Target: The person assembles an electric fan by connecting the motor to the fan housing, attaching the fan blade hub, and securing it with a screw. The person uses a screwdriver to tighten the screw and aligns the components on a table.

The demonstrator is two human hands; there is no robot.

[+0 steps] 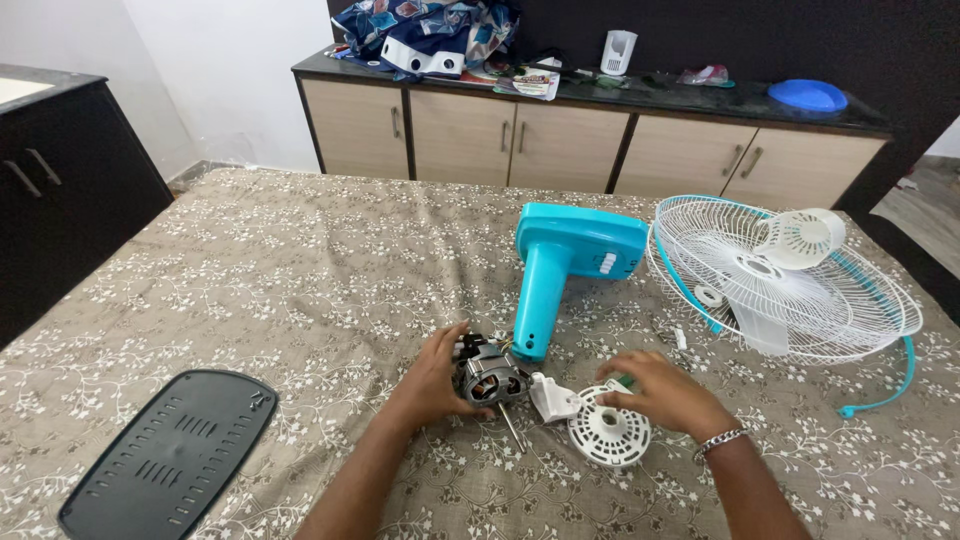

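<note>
A small fan motor (490,377) with copper windings and a thin shaft lies on the patterned cloth. My left hand (432,378) is curled around the motor's left side. Just right of it lies a white round vented motor cover (608,437) with a white bracket attached. My right hand (655,392) rests on the cover's upper edge, fingers spread over it. A turquoise fan stand (565,265) lies behind the motor, its neck pointing at it.
White wire fan guards with a turquoise rim (785,285) and translucent blades lie at the right. A black vented panel (172,457) lies at the front left. A cabinet with clutter (590,120) stands behind; a dark cabinet (60,190) is at the left.
</note>
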